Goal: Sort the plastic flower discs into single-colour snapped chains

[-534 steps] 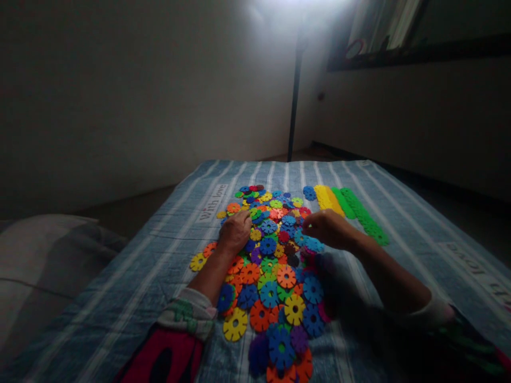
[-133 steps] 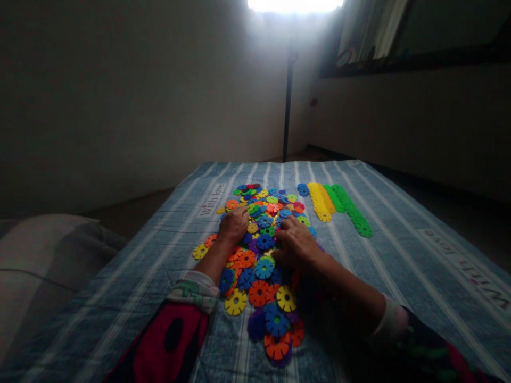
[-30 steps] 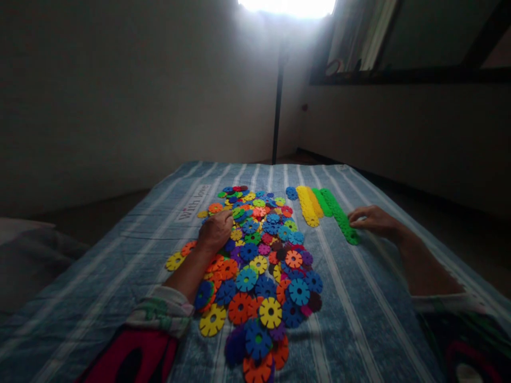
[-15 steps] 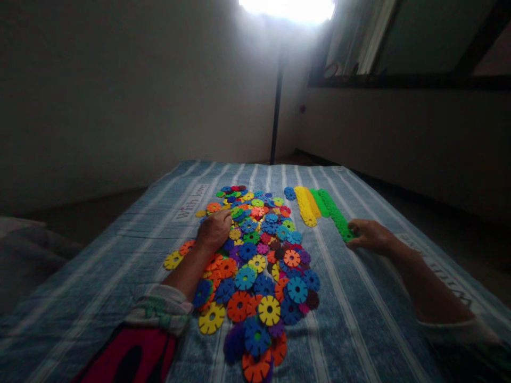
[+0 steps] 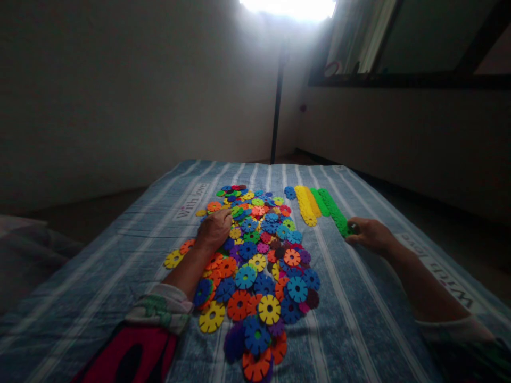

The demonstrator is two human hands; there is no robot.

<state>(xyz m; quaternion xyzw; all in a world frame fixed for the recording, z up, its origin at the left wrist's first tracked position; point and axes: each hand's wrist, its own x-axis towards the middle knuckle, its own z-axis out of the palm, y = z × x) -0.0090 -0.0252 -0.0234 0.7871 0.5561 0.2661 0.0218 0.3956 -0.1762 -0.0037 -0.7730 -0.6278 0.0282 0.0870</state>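
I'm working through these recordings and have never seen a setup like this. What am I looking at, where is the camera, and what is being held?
There is no machine here, just a person's two bare hands. One head-worn camera takes every picture, looking forward and down. On a blue striped cloth lies a loose pile of colorful notched discs. To its right, overlapping discs form yellow rows and green rows, beside a few blue discs. The left hand rests at the pile's left side, its fingertips hard to see. The right hand has its fingers at the near end of the longer green row; whether it grips a disc is unclear.
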